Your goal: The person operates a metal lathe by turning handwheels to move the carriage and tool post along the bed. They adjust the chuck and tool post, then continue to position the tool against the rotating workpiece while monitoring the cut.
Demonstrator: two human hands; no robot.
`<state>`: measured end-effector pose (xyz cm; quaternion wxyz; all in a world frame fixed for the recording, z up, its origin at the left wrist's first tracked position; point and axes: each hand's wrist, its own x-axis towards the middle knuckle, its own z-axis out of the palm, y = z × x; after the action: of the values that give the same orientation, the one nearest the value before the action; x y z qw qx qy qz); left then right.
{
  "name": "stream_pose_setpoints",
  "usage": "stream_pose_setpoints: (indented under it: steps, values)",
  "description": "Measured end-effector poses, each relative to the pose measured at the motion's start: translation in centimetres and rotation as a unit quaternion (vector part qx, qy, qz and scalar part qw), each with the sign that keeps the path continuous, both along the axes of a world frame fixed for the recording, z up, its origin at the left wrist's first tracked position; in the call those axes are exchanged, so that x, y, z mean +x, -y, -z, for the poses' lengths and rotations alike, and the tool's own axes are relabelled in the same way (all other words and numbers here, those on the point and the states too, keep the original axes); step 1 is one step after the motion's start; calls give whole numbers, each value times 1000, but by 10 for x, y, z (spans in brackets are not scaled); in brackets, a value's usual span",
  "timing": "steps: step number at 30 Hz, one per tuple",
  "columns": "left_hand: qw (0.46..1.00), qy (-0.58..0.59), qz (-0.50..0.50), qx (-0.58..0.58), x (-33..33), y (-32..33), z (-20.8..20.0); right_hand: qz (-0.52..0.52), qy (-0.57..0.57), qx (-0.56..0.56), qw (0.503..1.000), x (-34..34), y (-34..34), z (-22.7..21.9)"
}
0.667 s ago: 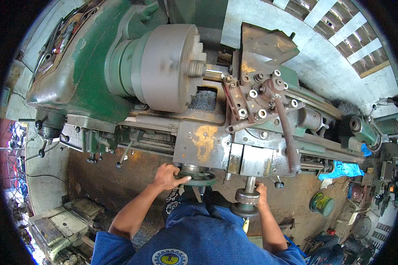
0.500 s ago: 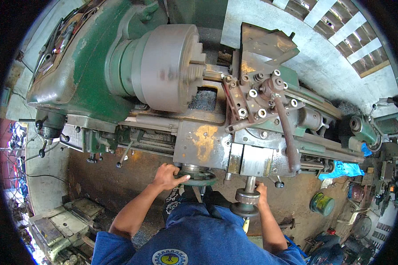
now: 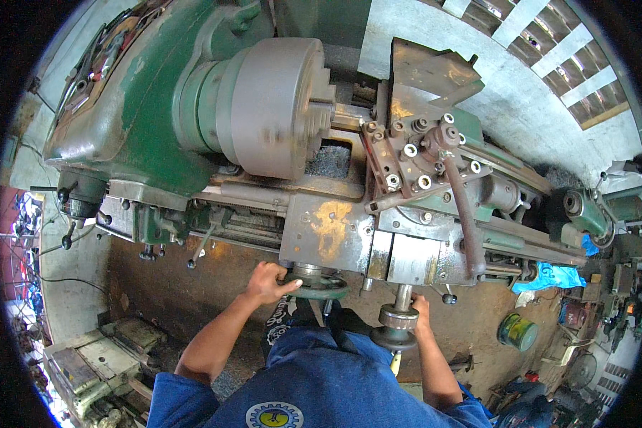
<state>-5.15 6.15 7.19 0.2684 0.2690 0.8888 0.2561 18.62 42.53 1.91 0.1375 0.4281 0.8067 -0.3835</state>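
My left hand [image 3: 269, 283] is closed on the left rim of the green carriage handwheel [image 3: 321, 288], thumb stretched along the rim. The handwheel sits at the front of a lathe carriage [image 3: 327, 230]. My right hand [image 3: 421, 312] is beside the cross-slide handle's round dial [image 3: 399, 318], fingers curled round something hidden. Above, a big grey chuck [image 3: 271, 108] with blurred jaws holds a metal workpiece [image 3: 351, 116], whose right end meets the tool post [image 3: 406, 158]. A long clamping lever [image 3: 464, 214] slants down from the tool post.
The green headstock [image 3: 150, 107] fills the upper left, with tools on top. Metal chips [image 3: 328, 162] lie in the bed below the chuck. The tailstock [image 3: 578, 207] stands far right. A green bucket [image 3: 518, 332] is on the floor at right; another machine [image 3: 93, 364] stands lower left.
The chuck's blurred surface marks look different. My left hand has shifted very slightly left and up with the handwheel rim; my right hand stays in place.
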Motion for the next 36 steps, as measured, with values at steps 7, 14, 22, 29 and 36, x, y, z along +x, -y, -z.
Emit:
stream_pose_setpoints:
  steps: [7, 14, 22, 29, 36]
  values:
    - [999, -36, -16, 37, 2, 7, 10, -5, 2, 6, 1000, 0, -1, 0]
    - [991, -62, -46, 111, 4, 10, 16, 1, 0, 4, 1000, 3, -2, 6]
    - [987, -60, -53, 138, 6, 15, 25, -19, 9, 18, 1000, -4, 2, -10]
    - [978, -106, -20, 176, 3, 13, 18, 10, -24, 15, 1000, -8, 6, -22]
    - [995, -89, 4, -36, 21, -32, -44, -15, -22, 31, 999, -3, 4, -12]
